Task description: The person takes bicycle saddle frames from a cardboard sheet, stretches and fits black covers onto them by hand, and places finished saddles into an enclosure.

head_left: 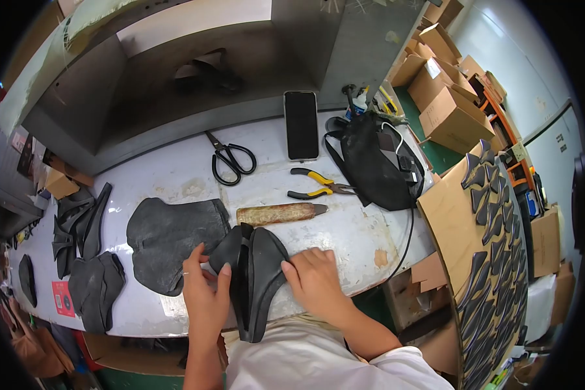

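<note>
A dark, folded shoe-part-like piece (264, 270) stands at the table's front edge between my hands. My left hand (206, 286) is at its left side, thumb and fingers apart, with the fingertips near its edge. On the right side, my right hand (314, 281) pinches the piece's edge between thumb and curled fingers. A large flat black sheet (172, 240) lies just left of the piece. Behind it are a worn, tape-wrapped tool (276, 213) with a dark tip, yellow-and-black pliers (320, 184) and black-handled scissors (229, 161).
A phone (301, 127) and a black bag (374, 159) with cables lie at the back. More black pieces (96, 289) and a red card (63, 298) are at left. A board (445, 221) covered with dark pieces stands right, before cardboard boxes (455, 120). A grey metal housing (305, 45) borders the table's back.
</note>
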### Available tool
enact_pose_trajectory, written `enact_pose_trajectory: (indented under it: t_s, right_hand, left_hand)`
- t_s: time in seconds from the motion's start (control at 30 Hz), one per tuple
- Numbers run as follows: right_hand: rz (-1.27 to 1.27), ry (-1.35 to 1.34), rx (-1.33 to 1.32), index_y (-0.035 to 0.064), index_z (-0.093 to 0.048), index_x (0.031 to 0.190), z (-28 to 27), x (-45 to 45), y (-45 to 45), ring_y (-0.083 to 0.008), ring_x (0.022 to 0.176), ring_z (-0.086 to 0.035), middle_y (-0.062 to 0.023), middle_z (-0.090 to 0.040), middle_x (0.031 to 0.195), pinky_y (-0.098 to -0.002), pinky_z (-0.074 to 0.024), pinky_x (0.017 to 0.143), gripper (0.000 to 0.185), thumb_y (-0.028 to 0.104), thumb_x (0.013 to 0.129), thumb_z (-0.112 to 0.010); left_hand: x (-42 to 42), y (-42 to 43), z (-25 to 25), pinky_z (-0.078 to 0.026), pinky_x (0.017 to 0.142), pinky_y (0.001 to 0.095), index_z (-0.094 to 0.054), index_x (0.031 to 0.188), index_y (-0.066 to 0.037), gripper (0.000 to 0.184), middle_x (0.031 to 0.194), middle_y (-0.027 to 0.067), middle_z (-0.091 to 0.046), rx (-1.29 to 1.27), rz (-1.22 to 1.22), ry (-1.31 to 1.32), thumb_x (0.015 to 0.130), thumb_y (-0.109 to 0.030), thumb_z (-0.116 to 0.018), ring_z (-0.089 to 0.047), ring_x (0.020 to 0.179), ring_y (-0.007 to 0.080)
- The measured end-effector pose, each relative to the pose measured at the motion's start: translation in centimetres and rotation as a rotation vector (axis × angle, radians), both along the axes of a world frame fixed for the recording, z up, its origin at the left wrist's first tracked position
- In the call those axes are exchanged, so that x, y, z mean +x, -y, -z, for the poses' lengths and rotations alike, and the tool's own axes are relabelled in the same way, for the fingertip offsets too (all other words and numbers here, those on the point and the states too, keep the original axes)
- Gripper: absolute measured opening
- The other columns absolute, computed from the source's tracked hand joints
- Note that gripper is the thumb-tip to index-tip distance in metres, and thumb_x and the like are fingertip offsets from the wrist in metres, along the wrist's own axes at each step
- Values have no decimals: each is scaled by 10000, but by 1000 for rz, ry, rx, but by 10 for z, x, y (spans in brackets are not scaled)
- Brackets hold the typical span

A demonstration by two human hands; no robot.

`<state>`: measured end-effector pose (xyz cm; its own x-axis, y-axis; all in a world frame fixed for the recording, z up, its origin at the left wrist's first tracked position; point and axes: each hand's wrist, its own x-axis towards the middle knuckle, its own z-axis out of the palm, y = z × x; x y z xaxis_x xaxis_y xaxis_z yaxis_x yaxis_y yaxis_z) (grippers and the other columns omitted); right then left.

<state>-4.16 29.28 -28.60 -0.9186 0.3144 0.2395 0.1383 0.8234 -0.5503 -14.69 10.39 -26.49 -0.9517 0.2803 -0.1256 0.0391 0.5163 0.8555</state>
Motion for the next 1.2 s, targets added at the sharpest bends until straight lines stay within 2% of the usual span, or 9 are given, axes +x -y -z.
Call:
enact_pose_trajectory:
  t_s: [0.07,0.17,0.23,0.37,0.5,0.6,0.83,1.03,1.2]
  right_hand:
    - [-5,-122,-103,20,-592,828,1,-6,5,-298,728,-549,-116,-583,780,-410,-387,699,120,94,921,-584]
    - [-102,-127,-697,15,-568,823,-22,5,18,-313,693,-518,-130,-550,779,-397,-409,646,99,46,917,-573]
    - [-207,-211,-659,5,-536,824,-36,7,24,-319,668,-497,-132,-523,777,-393,-416,596,90,3,910,-561]
    - [-531,-471,-584,-12,-511,843,-55,8,27,-323,673,-512,-147,-534,820,-406,-422,598,71,-3,901,-551]
    - [-535,-549,-553,-14,-513,841,-61,11,23,-337,683,-525,-176,-546,848,-406,-438,610,72,4,886,-566]
    - [-498,-535,-469,-13,-508,825,-59,14,20,-336,672,-527,-180,-550,847,-408,-449,619,93,10,891,-568]
    - [-463,-522,-581,-37,-526,835,-54,33,17,-311,644,-576,-187,-609,931,-378,-483,562,83,5,896,-566]
    - [-280,-488,-995,-74,-586,1024,-67,16,21,-214,744,-621,-162,-630,1047,-325,-511,624,185,76,919,-613]
    - [-209,-457,-543,-74,-578,930,-95,14,19,-317,669,-597,-194,-614,916,-340,-489,580,118,12,873,-634]
  left_hand:
    - [-3,1,10,-437,846,382,-501,1280,0,510,1075,147,-563,-195,23,-556,857,-202,-702,-529,918,259]
    - [11,10,-10,-443,868,402,-538,1153,14,497,1082,157,-552,113,129,-366,786,-228,-770,-544,935,296]
    - [29,7,-29,-434,846,381,-539,1072,6,609,1049,165,-540,247,356,-398,669,-313,-867,-535,952,293]
    - [31,-4,-21,-431,799,372,-506,1063,-25,719,1031,167,-521,599,239,-408,599,-394,-913,-520,912,275]
    - [31,3,-42,-447,758,380,-541,1009,-13,645,1039,164,-552,272,330,-691,703,-515,-808,-548,880,283]
    - [28,-4,-55,-498,605,376,-649,922,-17,252,967,139,-614,14,473,-1018,829,-242,-716,-598,737,300]
    - [29,15,-54,-513,565,362,-658,860,32,295,810,144,-665,252,182,-744,918,-250,-593,-629,680,275]
    - [36,7,-60,-496,576,305,-700,876,-25,266,856,100,-685,43,323,-1060,926,-267,-601,-611,611,208]
    - [46,10,-66,-508,635,335,-681,935,-15,272,974,129,-657,-85,484,-1120,932,-275,-602,-610,754,256]
